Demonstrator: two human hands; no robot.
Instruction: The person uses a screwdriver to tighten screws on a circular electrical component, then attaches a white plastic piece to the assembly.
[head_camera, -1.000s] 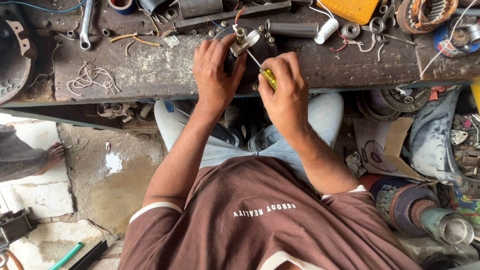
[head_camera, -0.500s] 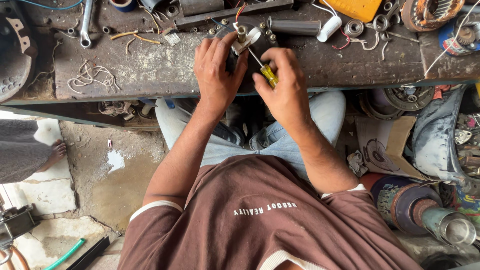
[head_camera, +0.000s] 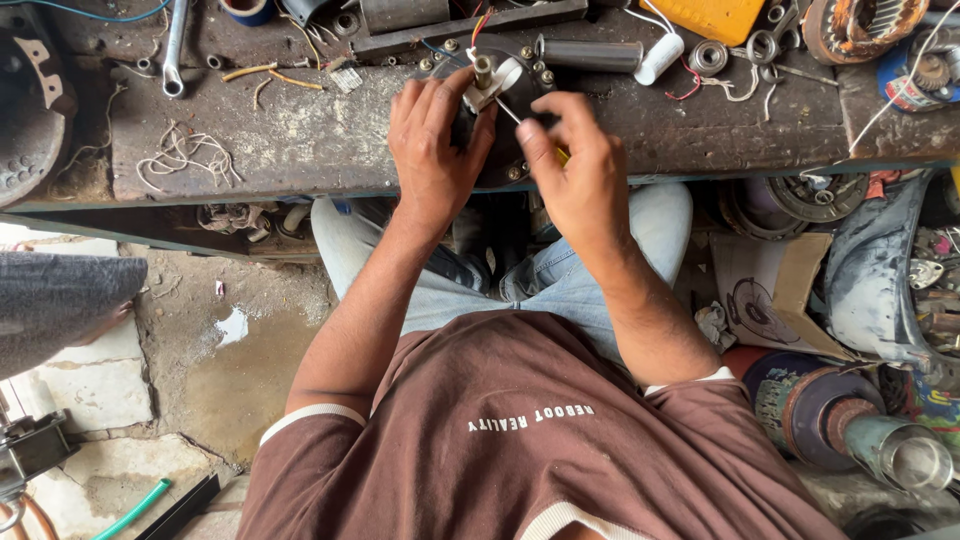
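A dark round motor housing (head_camera: 530, 75) with a central shaft and a white fitting lies on the worn workbench (head_camera: 330, 130). My left hand (head_camera: 435, 140) cups the housing's left side and holds it steady. My right hand (head_camera: 580, 165) is closed around a yellow-handled screwdriver (head_camera: 515, 115); its thin blade points up-left to the white fitting by the shaft. Most of the handle is hidden in my fist. Red and yellow wires rise from the housing's top.
A spanner (head_camera: 175, 50), a tangle of string (head_camera: 185, 155), a white capacitor (head_camera: 660, 58), a bearing (head_camera: 708, 57) and a yellow object (head_camera: 715, 15) lie on the bench. Motor parts and cardboard (head_camera: 790, 290) crowd the floor at right. Another person's leg (head_camera: 60, 305) is at left.
My right hand has shifted slightly on the screwdriver while the left keeps its hold on the housing. The view has moved a little.
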